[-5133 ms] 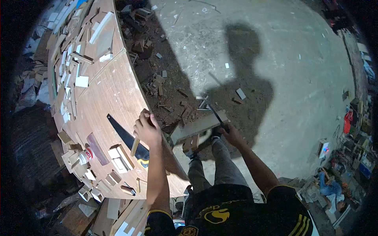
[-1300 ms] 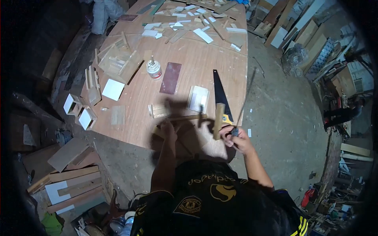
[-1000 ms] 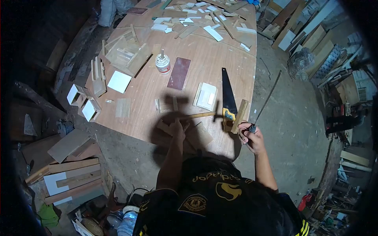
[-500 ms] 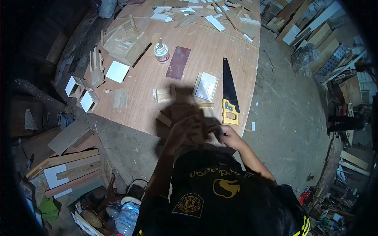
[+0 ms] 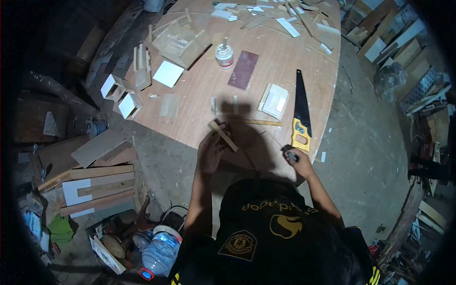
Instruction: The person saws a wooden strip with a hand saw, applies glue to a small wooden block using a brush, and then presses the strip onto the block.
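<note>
My left hand [image 5: 209,151] is closed around a short wooden strip [image 5: 224,136] above the table's near edge. The strip is tilted and sticks out past the fingers. At the near right corner, my right hand [image 5: 302,162] grips a small dark tool [image 5: 289,153] whose exact kind I cannot make out. Just beyond the right hand lies a handsaw [image 5: 301,114], its yellow handle nearest me. A thin wooden stick [image 5: 263,122] lies between the hands, partly in my shadow. Near it is a stack of small light panels [image 5: 274,100].
On the table [image 5: 190,109] stand a white glue bottle [image 5: 224,57], a dark red board [image 5: 243,70] and a wooden box assembly [image 5: 183,42]. Small white-topped boxes [image 5: 129,105] sit at the left edge. Offcuts [image 5: 256,19] cover the far end. Boards [image 5: 102,190] and a water bottle [image 5: 160,254] are at lower left.
My hands were close together over the near edge and have moved apart, left hand with the strip to the left, right hand to the right. The view has shifted, so the table appears farther right.
</note>
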`<state>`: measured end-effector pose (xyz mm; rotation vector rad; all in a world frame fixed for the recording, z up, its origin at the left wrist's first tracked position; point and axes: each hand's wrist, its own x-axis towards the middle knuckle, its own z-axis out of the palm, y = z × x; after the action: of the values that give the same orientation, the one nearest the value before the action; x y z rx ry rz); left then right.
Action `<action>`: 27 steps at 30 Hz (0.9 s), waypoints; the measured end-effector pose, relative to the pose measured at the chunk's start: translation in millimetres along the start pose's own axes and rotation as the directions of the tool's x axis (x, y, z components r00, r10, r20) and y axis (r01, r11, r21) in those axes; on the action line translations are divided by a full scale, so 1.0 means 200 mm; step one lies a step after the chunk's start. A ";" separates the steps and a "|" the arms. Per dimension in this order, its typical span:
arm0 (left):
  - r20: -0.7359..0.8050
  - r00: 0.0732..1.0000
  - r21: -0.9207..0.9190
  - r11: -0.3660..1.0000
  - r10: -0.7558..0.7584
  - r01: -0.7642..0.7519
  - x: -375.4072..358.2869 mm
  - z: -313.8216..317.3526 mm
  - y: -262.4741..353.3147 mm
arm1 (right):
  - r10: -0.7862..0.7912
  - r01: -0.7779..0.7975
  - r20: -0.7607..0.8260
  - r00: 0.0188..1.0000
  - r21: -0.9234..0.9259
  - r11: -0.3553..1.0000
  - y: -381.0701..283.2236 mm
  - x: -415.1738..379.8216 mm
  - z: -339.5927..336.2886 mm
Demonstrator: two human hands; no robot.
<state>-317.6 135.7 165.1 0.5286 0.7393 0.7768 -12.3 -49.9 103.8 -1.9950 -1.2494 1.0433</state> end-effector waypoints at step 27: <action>-0.170 0.873 0.332 0.861 0.458 -0.386 -0.46 0.52 0.17 | 0.051 -0.102 -0.439 0.897 -0.092 0.991 0.31 0.24 -0.08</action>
<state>-298.9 69.6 289.7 0.8928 0.9898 1.1721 42.8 -32.0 48.3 -2.2209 -1.0078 0.5176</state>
